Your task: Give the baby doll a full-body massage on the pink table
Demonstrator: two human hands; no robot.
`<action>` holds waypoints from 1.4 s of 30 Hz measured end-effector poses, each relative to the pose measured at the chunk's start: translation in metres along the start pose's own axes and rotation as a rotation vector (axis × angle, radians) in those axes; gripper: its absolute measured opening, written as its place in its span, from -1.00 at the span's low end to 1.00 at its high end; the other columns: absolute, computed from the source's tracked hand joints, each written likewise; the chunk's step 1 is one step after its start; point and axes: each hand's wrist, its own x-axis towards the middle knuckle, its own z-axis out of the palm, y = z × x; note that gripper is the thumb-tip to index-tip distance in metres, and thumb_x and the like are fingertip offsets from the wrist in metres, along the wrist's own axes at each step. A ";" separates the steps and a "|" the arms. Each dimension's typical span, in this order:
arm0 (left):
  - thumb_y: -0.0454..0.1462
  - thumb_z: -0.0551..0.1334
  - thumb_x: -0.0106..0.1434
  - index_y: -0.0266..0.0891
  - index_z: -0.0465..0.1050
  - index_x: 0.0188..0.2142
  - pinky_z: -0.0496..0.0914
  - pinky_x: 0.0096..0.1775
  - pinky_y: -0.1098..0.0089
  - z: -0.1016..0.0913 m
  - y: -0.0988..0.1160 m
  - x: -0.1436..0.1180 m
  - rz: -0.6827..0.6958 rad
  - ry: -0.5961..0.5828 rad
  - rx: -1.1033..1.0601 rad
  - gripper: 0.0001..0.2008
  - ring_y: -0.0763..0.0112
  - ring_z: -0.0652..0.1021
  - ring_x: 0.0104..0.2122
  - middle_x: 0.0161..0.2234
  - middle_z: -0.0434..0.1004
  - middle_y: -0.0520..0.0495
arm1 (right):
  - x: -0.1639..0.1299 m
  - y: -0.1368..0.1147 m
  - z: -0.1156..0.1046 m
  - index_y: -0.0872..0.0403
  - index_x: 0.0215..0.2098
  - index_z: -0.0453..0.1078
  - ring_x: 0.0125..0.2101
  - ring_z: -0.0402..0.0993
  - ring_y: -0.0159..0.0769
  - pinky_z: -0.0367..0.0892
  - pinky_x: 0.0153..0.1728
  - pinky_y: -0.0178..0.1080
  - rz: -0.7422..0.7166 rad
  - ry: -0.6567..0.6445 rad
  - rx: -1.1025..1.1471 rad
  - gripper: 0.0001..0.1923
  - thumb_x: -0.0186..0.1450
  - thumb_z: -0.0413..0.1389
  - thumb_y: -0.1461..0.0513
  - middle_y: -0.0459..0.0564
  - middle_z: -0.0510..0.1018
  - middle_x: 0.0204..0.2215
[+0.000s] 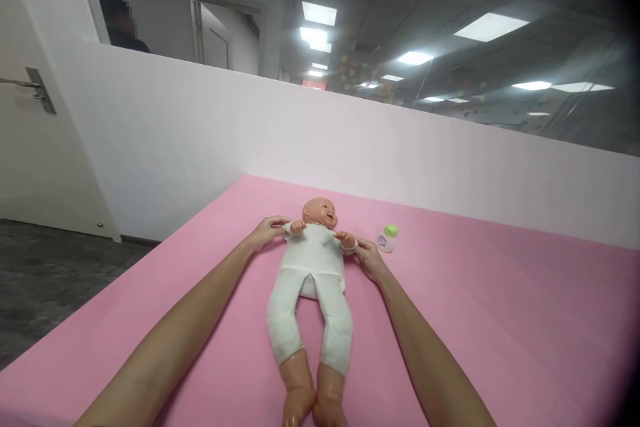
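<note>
A baby doll (314, 250) with a white cloth body lies on its back, its head away from me and its bare feet toward me. My left hand (270, 232) is closed on the doll's arm at the left of the picture, near the cuff. On the other side, my right hand (369, 259) grips the doll's other arm just below its small hand. Both of the doll's forearms are bent up beside its chest. Just beyond my right hand stands a small clear bottle (387, 240) with a green cap and a printed label.
The doll and bottle rest on a pink-covered table (480, 320). A white low wall (350, 140) runs along its far edge, with glass above. At the left are a door (45, 147) and grey floor; a person (123, 23) is behind the glass.
</note>
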 end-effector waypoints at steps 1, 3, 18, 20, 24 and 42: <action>-0.08 0.47 0.09 -0.22 0.65 -0.04 0.43 0.03 0.16 0.000 0.000 0.000 0.004 0.001 0.002 -0.54 0.02 0.59 0.02 0.02 0.65 -0.23 | 0.001 0.001 0.000 -0.02 -0.12 0.66 -0.05 0.50 -0.07 0.38 -0.04 -0.13 0.004 0.010 0.004 -0.65 0.11 0.38 0.13 0.02 0.68 -0.10; -0.09 0.47 0.10 -0.21 0.65 -0.03 0.42 0.05 0.16 0.000 0.000 0.000 0.018 0.007 0.003 -0.54 0.02 0.58 0.04 0.04 0.65 -0.22 | 0.002 0.005 -0.002 0.00 -0.25 0.66 -0.21 0.49 -0.16 0.38 -0.12 -0.15 0.017 0.047 0.025 -0.75 0.07 0.39 0.15 -0.03 0.67 -0.29; -0.02 0.35 0.14 -0.27 0.65 -0.19 0.39 -0.21 0.32 0.016 0.003 0.000 0.001 0.216 0.199 -0.61 0.18 0.58 -0.21 -0.21 0.68 -0.14 | 0.011 0.017 -0.006 0.06 -0.35 0.60 -0.33 0.48 -0.23 0.37 -0.21 -0.19 0.038 0.215 0.048 -0.66 0.10 0.44 -0.01 -0.05 0.64 -0.38; -0.02 0.30 0.16 -0.26 0.59 -0.38 0.29 -0.34 0.37 0.020 0.003 0.001 -0.010 0.287 0.329 -0.67 0.29 0.51 -0.38 -0.41 0.60 -0.06 | 0.014 0.019 -0.008 0.07 -0.41 0.58 -0.35 0.48 -0.22 0.37 -0.24 -0.18 0.070 0.258 0.031 -0.62 0.08 0.45 -0.05 -0.03 0.64 -0.42; -0.06 0.26 0.16 -0.18 0.28 -0.65 0.12 -0.44 0.38 0.025 0.002 0.003 -0.016 0.334 0.438 -0.62 0.42 0.31 -0.55 -0.65 0.27 0.06 | 0.018 0.022 -0.010 0.08 -0.43 0.58 -0.40 0.48 -0.21 0.37 -0.30 -0.19 0.112 0.309 -0.008 -0.58 0.06 0.44 -0.09 -0.01 0.62 -0.47; -0.18 0.43 0.06 -0.20 0.35 0.22 0.51 -0.17 0.32 0.020 -0.013 0.008 -0.030 0.323 0.126 -0.28 0.08 0.59 0.03 0.12 0.55 -0.25 | 0.009 0.022 -0.005 0.06 -0.19 0.62 -0.25 0.56 -0.15 0.46 -0.19 -0.15 0.000 0.292 -0.019 -0.56 0.08 0.45 -0.02 0.00 0.69 -0.27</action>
